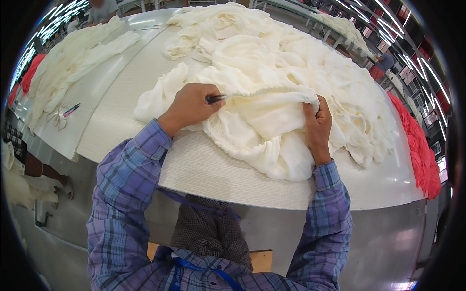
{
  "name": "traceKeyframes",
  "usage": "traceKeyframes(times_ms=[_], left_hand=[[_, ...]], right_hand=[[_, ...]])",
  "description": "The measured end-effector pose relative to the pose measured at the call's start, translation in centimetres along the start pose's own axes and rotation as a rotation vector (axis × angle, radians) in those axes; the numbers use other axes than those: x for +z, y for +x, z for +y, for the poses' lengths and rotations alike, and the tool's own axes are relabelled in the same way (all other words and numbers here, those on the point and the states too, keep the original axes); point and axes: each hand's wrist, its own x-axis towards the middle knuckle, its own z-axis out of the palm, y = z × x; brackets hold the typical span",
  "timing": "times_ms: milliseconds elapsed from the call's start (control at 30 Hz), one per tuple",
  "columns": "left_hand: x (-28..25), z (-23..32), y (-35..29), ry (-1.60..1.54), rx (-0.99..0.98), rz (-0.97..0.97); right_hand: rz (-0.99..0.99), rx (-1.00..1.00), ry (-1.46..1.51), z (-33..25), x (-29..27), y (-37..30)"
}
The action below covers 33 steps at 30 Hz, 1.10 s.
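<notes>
A cream, sheer fabric piece (pixel 259 140) with a gathered, elasticated edge lies in front of me, and its opening is spread between my hands. At the left end of that edge, my left hand (pixel 193 107) is closed, with a small dark tool (pixel 215 99) sticking out from its fingers. The tool's exact kind is hard to make out. My right hand (pixel 318 127) pinches the right end of the gathered edge between thumb and fingers. The edge runs nearly straight between the two hands, while its other side sags toward me.
Beyond my hands spreads a large heap of cream fabric (pixel 276 53) on the pale table (pixel 233 186). More cream fabric (pixel 73 68) lies on the left table, with scissors (pixel 59 116) and pens (pixel 72 109) near it. Red cloth (pixel 420 150) hangs at the right edge. A person's leg (pixel 53 174) shows at left.
</notes>
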Motion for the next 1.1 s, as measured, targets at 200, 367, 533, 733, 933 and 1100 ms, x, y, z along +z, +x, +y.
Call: traceKeyframes(times_ms=[200, 367, 533, 733, 933, 1100], left_hand=[[-2.9, 1.1, 0.5, -0.621, -0.301, 0.146], [-3.6, 0.7, 0.1, -0.877, -0.325, 0.185], [-3.6, 0.0, 0.4, -0.908, -0.312, 0.181], [-3.9, -1.7, 0.9, -1.018, -0.313, 0.273], [-3.6, -2.7, 1.4, -1.032, -0.344, 0.325], [-3.2, -3.7, 1.6, -0.953, -0.350, 0.335]], right_hand=[[0.011, -0.017, -0.028, -0.1, -0.2, 0.1], [-0.031, -0.054, -0.014, -0.5, -0.3, 0.0], [-0.050, -0.059, 0.018, -1.0, -0.8, 0.1], [-0.139, 0.020, 0.089, -1.2, -1.4, 0.5], [-0.283, 0.155, 0.327, -1.1, -2.1, 0.2], [-0.344, 0.170, 0.602, -0.7, -2.4, 0.3]])
